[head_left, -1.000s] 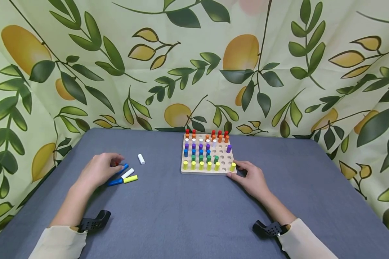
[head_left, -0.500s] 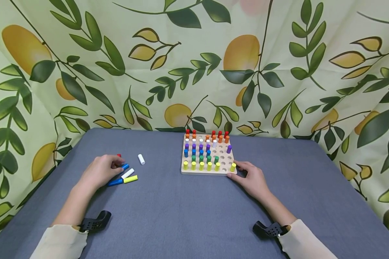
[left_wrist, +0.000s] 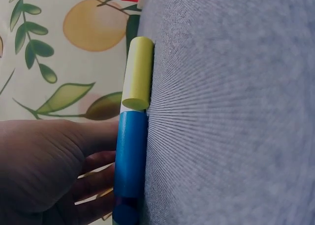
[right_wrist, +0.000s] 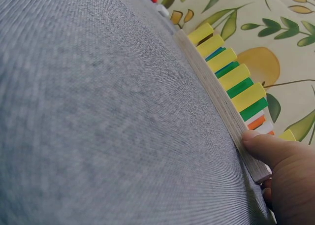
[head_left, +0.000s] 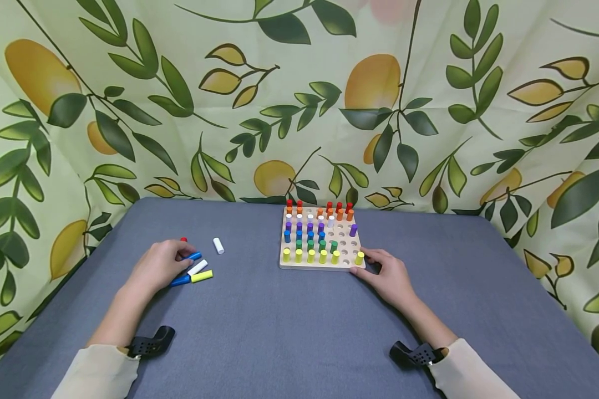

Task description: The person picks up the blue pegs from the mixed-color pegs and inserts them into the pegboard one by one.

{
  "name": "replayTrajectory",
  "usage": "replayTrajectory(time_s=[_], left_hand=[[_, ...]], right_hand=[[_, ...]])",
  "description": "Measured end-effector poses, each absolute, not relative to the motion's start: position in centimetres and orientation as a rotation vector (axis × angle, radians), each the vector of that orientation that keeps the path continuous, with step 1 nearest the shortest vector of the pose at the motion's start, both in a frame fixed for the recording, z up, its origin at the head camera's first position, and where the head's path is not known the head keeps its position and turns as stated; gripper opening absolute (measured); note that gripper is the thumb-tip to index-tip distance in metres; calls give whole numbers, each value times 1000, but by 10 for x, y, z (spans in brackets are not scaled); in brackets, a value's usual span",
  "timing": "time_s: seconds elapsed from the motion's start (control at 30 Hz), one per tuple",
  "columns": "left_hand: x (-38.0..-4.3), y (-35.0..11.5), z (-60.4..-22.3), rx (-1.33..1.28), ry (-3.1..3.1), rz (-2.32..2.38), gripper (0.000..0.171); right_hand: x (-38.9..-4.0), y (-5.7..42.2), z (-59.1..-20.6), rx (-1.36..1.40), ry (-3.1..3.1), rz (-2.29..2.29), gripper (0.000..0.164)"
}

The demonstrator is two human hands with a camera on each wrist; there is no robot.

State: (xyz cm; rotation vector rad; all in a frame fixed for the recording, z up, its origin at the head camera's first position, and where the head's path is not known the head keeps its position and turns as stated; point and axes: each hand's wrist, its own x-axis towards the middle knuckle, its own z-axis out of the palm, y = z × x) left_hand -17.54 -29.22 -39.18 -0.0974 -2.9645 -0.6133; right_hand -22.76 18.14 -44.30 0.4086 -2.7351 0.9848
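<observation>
On the table [head_left: 259, 332], the left hand [head_left: 162, 266] bends its fingers over a loose blue peg [head_left: 194, 256]; whether they pinch it cannot be told. That peg lies left of the wooden pegboard [head_left: 319, 267], its long axis slanting, right end aimed slightly away from the person. A yellow peg [head_left: 202, 276] below slants alike. The right hand [head_left: 386, 276] grips the pegboard's near right corner; its long edge runs left to right, coloured pegs [head_left: 310, 256] upright.
</observation>
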Motion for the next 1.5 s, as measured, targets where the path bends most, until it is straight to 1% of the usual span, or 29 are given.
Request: replayTrajectory(time_s=[0.4, 0.63, 0.77, 0.93, 1.07, 1.27, 1.5], left_hand=[[-178, -289, -395, -167, -2929, -591, 24], [-174, -290, -394, -204, -2882, -604, 23], [-172, -286, -390, -228, -2841, -624, 30], [-174, -275, -382, -210, -2802, -664, 44], [-175, -269, -376, -225, -2811, -679, 49], [-178, -260, -371, -305, -2796, -674, 46], [-182, -247, -365, -318, -2789, -705, 42]], right_hand=[[-228, 186, -443, 389, -2749, 976, 58], [-227, 182, -446, 400, -2760, 982, 59], [-227, 180, -446, 402, -2753, 990, 58], [-227, 180, -442, 394, -2745, 997, 58], [-227, 181, -441, 386, -2749, 990, 58], [-227, 181, -441, 384, -2749, 985, 59], [-227, 181, -442, 385, -2760, 989, 59]])
